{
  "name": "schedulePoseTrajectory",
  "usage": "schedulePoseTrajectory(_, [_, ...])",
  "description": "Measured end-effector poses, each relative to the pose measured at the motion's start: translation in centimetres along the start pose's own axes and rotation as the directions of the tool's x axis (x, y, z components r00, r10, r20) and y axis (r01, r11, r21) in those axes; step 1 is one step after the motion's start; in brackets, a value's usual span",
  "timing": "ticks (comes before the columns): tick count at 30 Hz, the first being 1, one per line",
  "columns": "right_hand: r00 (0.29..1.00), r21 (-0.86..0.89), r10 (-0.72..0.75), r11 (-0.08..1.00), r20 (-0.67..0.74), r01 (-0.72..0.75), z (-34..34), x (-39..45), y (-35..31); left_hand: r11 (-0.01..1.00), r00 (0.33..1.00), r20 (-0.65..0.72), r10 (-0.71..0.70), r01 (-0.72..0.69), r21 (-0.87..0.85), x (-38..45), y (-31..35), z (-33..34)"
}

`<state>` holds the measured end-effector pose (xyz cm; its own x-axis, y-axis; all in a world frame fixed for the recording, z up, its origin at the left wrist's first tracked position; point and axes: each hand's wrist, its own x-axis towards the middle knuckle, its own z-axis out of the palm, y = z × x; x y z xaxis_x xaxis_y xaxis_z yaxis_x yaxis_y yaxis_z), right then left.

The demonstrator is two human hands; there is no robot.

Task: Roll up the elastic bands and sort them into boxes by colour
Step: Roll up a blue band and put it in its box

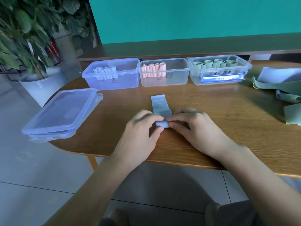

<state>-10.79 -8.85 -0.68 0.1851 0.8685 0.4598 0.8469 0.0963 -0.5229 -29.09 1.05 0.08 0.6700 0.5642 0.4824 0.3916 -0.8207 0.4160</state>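
Both hands, left hand and right hand, pinch the blue band mid-frame, rolling underway; next, keep it tight toward the far end.

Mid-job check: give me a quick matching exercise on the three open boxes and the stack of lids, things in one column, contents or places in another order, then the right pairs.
Things:
1. left box
2. middle box
3. right box
4. stack of lids

Contents or place:
A. green rolls
B. near the table's left edge, in front of the boxes
C. pale blue rolls
D. pink rolls

Pairs: 1-C, 2-D, 3-A, 4-B.
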Motion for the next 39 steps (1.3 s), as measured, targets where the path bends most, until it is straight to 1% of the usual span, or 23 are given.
schedulePoseTrajectory(2, [1.000, -0.004, 0.002, 1.000, 0.012, -0.002, 0.0, 0.2, 0.1, 1.000, 1.000, 0.011, 0.026, -0.026, -0.006, 0.0, -0.1, 0.0])
schedulePoseTrajectory(6, [1.000, -0.028, 0.017, 0.999, 0.016, -0.017, 0.1, 0.5, 0.2, 1.000, 0.999, 0.039, 0.006, -0.005, -0.007, 0.3, -0.2, 0.0])
schedulePoseTrajectory(12, [0.997, -0.079, -0.020, 0.997, -0.072, 0.014, 0.4, 0.1, -0.2, 1.000, 0.998, 0.059, -0.004, 0.003, 0.025, 1.0, -0.7, 0.2])
schedulePoseTrajectory(17, [0.999, -0.067, -0.005, 0.998, -0.051, 0.001, 0.5, 0.5, 0.3, 0.999, 0.996, 0.084, -0.015, 0.012, 0.030, 1.3, -0.8, 0.4])
schedulePoseTrajectory(19, [0.999, -0.073, -0.004, 0.997, -0.051, 0.000, 0.6, 0.6, 0.4, 0.999, 0.998, 0.065, -0.005, 0.002, 0.037, 1.3, -0.8, 0.5])
schedulePoseTrajectory(22, [0.999, -0.068, 0.002, 0.998, -0.046, -0.005, 0.8, 0.7, 0.6, 1.000, 1.000, -0.015, 0.026, -0.025, 0.018, 1.3, -0.8, 0.5])
schedulePoseTrajectory(25, [0.999, -0.065, 0.019, 0.998, -0.037, -0.021, 0.9, 0.7, 0.6, 0.999, 0.999, 0.000, 0.041, -0.041, 0.022, 1.3, -0.8, 0.5])
schedulePoseTrajectory(29, [0.998, -0.124, 0.019, 0.992, -0.052, -0.025, 0.9, 0.4, 0.0, 1.000, 1.000, 0.013, 0.022, -0.022, 0.022, 1.5, -1.0, 0.6])
schedulePoseTrajectory(33, [0.998, -0.110, 0.010, 0.994, -0.064, -0.017, 0.8, 0.4, -0.1, 1.000, 0.999, 0.040, 0.006, -0.007, 0.021, 1.7, -1.2, 0.6])
schedulePoseTrajectory(39, [0.998, -0.094, 0.054, 0.994, -0.024, -0.056, 0.8, 0.7, 0.2, 0.999, 1.000, -0.004, 0.025, -0.024, 0.045, 1.6, -1.0, 0.6])
